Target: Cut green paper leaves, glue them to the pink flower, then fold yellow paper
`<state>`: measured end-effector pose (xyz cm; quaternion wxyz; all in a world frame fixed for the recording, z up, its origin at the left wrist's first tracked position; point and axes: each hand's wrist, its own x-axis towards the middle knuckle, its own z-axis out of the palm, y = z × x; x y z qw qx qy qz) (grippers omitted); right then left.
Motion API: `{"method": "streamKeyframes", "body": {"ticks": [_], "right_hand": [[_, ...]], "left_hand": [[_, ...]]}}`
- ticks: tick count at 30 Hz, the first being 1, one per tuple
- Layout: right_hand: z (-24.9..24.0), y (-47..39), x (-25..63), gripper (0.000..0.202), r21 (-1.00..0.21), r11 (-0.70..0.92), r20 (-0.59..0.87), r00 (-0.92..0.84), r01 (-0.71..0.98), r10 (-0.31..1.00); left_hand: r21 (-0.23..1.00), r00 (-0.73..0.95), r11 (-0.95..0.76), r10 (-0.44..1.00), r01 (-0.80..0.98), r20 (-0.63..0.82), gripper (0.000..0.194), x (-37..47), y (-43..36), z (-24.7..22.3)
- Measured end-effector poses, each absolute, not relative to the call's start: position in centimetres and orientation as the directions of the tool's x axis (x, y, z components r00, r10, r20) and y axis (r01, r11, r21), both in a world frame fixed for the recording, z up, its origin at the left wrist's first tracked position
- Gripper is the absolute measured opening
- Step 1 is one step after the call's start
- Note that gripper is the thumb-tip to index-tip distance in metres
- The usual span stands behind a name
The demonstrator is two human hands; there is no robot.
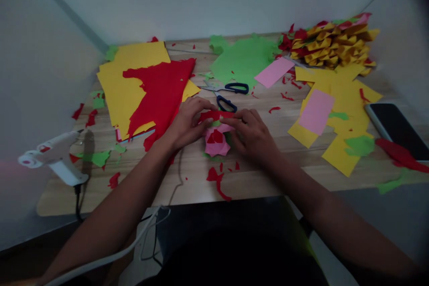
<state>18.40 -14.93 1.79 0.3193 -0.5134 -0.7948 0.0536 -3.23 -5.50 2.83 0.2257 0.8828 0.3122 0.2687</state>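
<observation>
My left hand [193,120] and my right hand [250,130] meet over the middle of the table, fingers bent. Between their fingertips stretches a piece of red paper [209,115], pinched at both ends, with a bit of green showing under it. Just below lies a folded pink paper flower [217,146] with a red centre; my right fingers are very close to it, and whether they touch it I cannot tell. Scissors [227,103] with dark blue handles lie open right behind my hands.
At left stands a white glue gun [65,161] with a cord. Red paper [164,94] overlaps yellow sheets [117,94]. Green paper [241,60] lies at the back, a pile of folded yellow pieces [331,47] back right, and a phone [397,127] at the right edge. Scraps are scattered around.
</observation>
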Motion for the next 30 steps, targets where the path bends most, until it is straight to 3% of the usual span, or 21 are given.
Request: {"method": "streamKeyframes", "body": {"ticks": [10,18,26,30], "right_hand": [[0.8,-14.4,17.7,0.03,-0.341,0.471,0.26,-0.4,0.814,0.879],[0.8,-14.6,17.6,0.027,-0.388,0.459,0.313,-0.354,0.799,0.881],[2.8,-13.0,17.4,0.02,-0.361,0.557,0.425,-0.4,0.748,0.812],[1.9,-12.0,16.8,0.032,-0.425,0.591,0.431,-0.421,0.685,0.798]], "left_hand": [[0.663,0.657,-0.649,0.69,0.373,0.305,0.034,-3.9,-5.0,2.9],[0.93,0.446,-0.353,0.853,0.107,0.272,0.034,-3.3,-5.5,3.2],[0.953,0.419,-0.29,0.879,0.087,0.229,0.034,-3.2,-6.0,2.6],[0.935,0.408,-0.34,0.872,0.103,0.272,0.034,-3.5,-6.0,2.7]]}}
